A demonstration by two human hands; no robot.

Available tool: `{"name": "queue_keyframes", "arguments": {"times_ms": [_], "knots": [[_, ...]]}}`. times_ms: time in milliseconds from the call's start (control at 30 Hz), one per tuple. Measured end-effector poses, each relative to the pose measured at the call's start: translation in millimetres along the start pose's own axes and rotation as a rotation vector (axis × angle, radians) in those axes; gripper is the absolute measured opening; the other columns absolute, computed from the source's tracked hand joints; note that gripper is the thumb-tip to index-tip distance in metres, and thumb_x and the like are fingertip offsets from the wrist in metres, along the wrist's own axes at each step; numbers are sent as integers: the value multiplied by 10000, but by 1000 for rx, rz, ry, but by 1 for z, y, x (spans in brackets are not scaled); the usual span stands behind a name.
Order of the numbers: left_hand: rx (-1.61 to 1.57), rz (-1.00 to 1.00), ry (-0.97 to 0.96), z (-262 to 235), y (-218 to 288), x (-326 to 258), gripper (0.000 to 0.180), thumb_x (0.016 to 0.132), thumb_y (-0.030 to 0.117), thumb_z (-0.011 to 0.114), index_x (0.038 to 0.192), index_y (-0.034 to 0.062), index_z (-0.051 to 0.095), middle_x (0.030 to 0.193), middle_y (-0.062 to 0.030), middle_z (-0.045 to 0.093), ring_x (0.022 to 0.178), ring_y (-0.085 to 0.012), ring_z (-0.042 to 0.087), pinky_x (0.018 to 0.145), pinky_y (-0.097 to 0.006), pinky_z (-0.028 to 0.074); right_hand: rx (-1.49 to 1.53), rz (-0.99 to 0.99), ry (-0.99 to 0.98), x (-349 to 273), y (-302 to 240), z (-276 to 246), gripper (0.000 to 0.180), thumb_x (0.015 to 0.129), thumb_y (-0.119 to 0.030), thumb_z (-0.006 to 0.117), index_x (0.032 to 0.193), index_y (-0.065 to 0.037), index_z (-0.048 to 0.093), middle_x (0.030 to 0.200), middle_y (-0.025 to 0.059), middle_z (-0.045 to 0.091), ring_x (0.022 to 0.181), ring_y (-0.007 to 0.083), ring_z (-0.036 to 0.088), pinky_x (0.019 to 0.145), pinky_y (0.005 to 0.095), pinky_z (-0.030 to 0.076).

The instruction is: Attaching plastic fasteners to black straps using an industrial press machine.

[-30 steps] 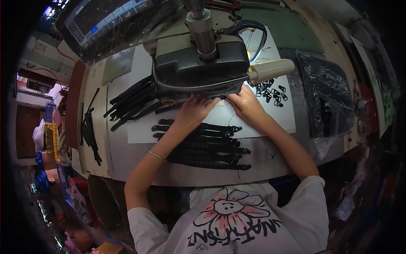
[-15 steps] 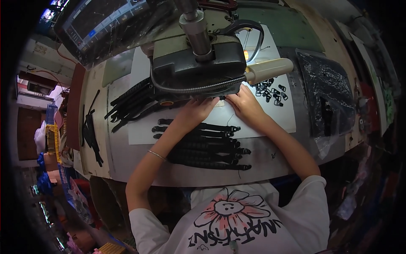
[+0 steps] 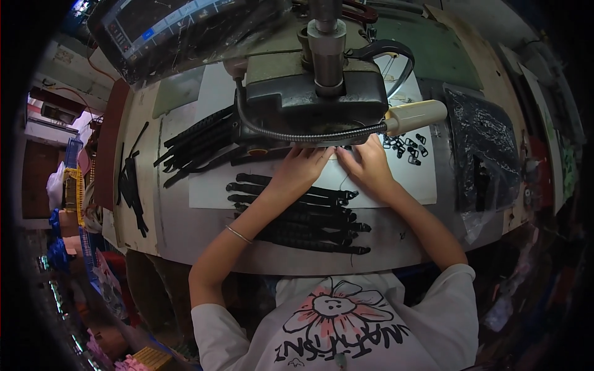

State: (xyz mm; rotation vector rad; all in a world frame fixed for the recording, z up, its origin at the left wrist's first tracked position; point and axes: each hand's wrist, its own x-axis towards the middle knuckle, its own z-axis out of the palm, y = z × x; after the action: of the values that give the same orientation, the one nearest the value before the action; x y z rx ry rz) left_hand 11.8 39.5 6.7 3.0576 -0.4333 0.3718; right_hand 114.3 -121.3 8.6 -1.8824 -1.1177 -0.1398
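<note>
Both my hands are at the near side of a dark sewing machine head (image 3: 315, 102), fingertips partly hidden beneath it. My left hand (image 3: 302, 172) is closed, fingers pressed together on a black strap (image 3: 257, 154) that runs in from the left. My right hand (image 3: 370, 167) is closed in a pinch just across from it; a small dark bit shows between the two hands, too hidden to name. A thin thread hangs down beside my right hand. Nearer to me lies a row of black straps (image 3: 309, 232) with fittings at their right ends, partly under my left forearm.
Loose black buckles (image 3: 413, 150) are scattered right of my right hand. A cream handle (image 3: 416, 117) juts right from the machine. More black straps (image 3: 201, 139) lie at left, with thin strips (image 3: 130, 191) beyond. A clear plastic bag (image 3: 486, 148) lies at right. A screen (image 3: 154, 34) stands behind.
The view has shifted slightly, so the machine sits further right in the picture. My hands keep their place under the machine head, with only small finger shifts.
</note>
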Motion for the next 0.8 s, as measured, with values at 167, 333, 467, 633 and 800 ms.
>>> {"name": "queue_keyframes", "arguments": {"times_ms": [167, 333, 467, 633, 800], "knots": [[17, 20, 43, 1, -3, -3, 415, 794, 63, 489, 1205, 12, 478, 1185, -125, 507, 1127, -274, 475, 972, -412, 360, -2, 50, 59, -3, 15, 12, 146, 732, -78, 636, 832, 10, 578, 881, 136, 553, 876, 308, 490, 776, 385, 389], [68, 5, 88, -2, -3, -11, 404, 777, 66, 502, 1177, 8, 504, 1127, -113, 520, 1073, -254, 495, 953, -395, 380, -4, 74, 80, -4, 19, 16, 130, 708, -71, 643, 790, 0, 571, 865, 129, 555, 866, 305, 491, 771, 389, 386], [161, -18, 61, -3, 6, -9, 407, 760, 66, 517, 1160, -9, 514, 1086, -101, 518, 1046, -235, 501, 936, -383, 396, -13, 144, 51, -4, 19, 17, 128, 691, -78, 649, 767, -19, 564, 858, 116, 554, 865, 299, 489, 769, 377, 376], [200, -44, 28, -3, 11, -7, 421, 761, 59, 515, 1174, -21, 498, 1100, -112, 535, 1059, -246, 504, 946, -386, 392, -66, 106, 90, -8, 24, 21, 131, 694, -122, 656, 746, -40, 568, 835, 104, 562, 865, 281, 492, 775, 367, 336], [38, -95, 38, 1, 4, -8, 434, 779, 45, 490, 1212, 13, 482, 1170, -132, 497, 1075, -275, 500, 941, -398, 390, -32, 112, 104, -3, 27, 24, 142, 704, -141, 651, 705, -28, 565, 757, 116, 563, 854, 287, 496, 781, 379, 338]]}}
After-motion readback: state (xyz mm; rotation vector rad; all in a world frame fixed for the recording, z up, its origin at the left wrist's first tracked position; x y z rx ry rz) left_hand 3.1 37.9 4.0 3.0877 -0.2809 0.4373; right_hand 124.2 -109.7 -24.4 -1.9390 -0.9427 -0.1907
